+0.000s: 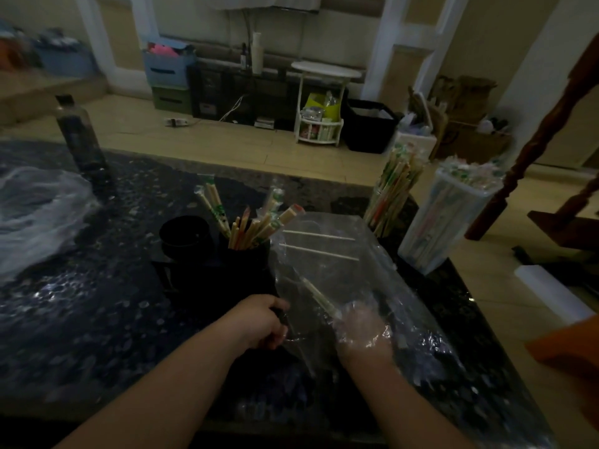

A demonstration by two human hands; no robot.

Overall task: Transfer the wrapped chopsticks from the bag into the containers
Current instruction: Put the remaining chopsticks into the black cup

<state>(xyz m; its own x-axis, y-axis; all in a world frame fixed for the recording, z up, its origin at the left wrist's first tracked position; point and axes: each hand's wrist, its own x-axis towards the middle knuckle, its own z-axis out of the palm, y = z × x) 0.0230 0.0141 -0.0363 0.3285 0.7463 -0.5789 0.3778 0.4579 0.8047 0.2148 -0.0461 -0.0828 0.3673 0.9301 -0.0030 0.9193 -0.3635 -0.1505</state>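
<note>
A clear plastic bag (350, 273) lies on the dark counter in front of me, with a few thin sticks (319, 235) showing through it. My right hand (364, 332) is inside the bag and pinches one wrapped pair of chopsticks (319, 294) near its end. My left hand (264, 320) grips the bag's open edge at its left side. Just left of the bag stands a dark container (246, 257) holding several wrapped chopsticks. An empty dark cup (184, 236) stands beside it.
A glass jar (389, 202) full of chopsticks and a clear lidded box (444, 218) stand at the counter's right edge. A crumpled white plastic bag (35, 215) lies far left, a dark bottle (79, 134) behind it. The counter edge runs close on the right.
</note>
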